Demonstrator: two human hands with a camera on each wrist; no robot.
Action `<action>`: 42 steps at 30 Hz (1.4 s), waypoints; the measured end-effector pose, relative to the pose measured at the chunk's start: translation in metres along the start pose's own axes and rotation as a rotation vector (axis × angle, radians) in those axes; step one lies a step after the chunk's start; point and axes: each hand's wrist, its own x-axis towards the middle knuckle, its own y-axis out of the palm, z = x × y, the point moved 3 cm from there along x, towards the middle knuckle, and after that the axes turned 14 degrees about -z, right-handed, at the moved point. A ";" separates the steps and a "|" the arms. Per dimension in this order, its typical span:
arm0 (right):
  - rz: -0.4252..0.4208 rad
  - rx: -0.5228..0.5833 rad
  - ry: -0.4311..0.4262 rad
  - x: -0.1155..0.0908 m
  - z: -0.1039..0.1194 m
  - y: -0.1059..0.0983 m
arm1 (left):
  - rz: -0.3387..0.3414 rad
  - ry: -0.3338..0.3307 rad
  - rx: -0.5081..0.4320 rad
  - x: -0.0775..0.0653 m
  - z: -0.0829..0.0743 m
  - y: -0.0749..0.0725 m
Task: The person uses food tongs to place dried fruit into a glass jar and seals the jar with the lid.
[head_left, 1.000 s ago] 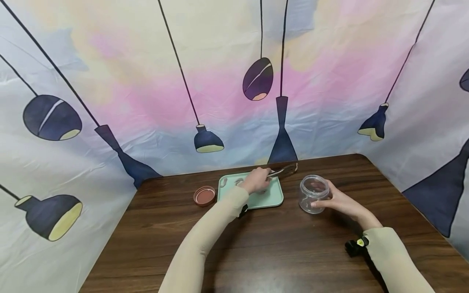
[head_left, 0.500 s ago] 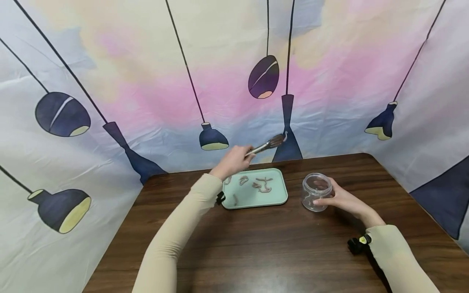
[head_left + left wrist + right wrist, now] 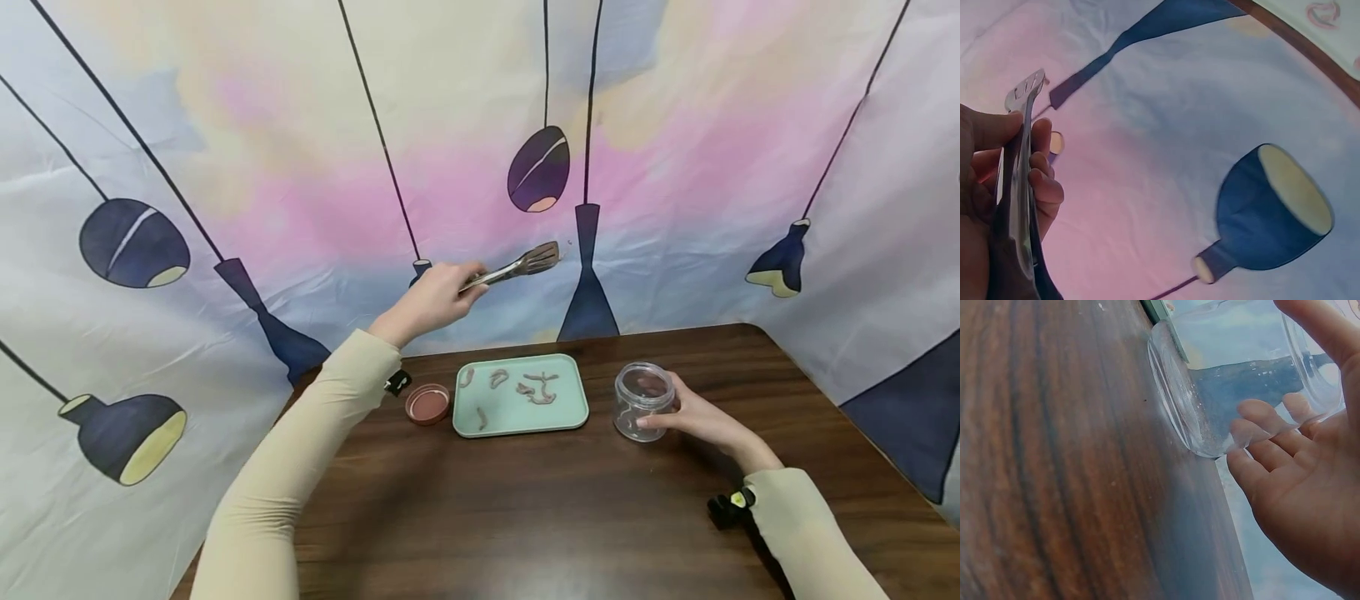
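Note:
My left hand (image 3: pixel 431 300) grips metal tongs (image 3: pixel 517 265) with slotted, flat ends, raised well above the table's far edge. In the left wrist view the thumb and fingers squeeze the arms of the tongs (image 3: pixel 1017 200) together. A tiny pinkish bit (image 3: pixel 1047 81) shows beside their tip. Below lies a mint-green tray (image 3: pixel 566 421) bearing several greyish-pink, worm-like pieces (image 3: pixel 540 393). To its right stands a clear, lidless jar (image 3: pixel 636 421); my right hand (image 3: pixel 705 421) curls round its right side. The right wrist view shows fingers through the jar's clear wall (image 3: pixel 1241 375).
A reddish-brown round lid (image 3: pixel 428 404) rests left of the tray. The brown wooden table (image 3: pixel 540 508) backs onto a hanging cloth (image 3: pixel 465 200) printed with lamps. My left forearm crosses over the table's left part.
My left hand has lifted the tongs off the tray, up and to the left. A small pale curl hung at their tip half a second ago. My right hand keeps holding the jar in place.

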 end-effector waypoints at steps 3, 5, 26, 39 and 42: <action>0.002 0.001 0.009 -0.001 -0.001 0.003 | 0.036 0.035 0.014 -0.002 -0.010 -0.005; -0.007 0.001 0.009 -0.002 0.000 0.003 | 0.064 0.067 0.027 0.000 -0.019 -0.007; -0.004 0.011 -0.005 -0.001 -0.002 0.000 | 0.378 0.336 0.196 0.025 -0.106 0.017; -0.007 0.014 0.012 0.000 -0.002 0.001 | 0.390 0.317 0.188 0.029 -0.108 0.024; -0.002 0.019 0.011 0.001 -0.003 0.001 | 0.387 0.325 0.198 0.031 -0.111 0.023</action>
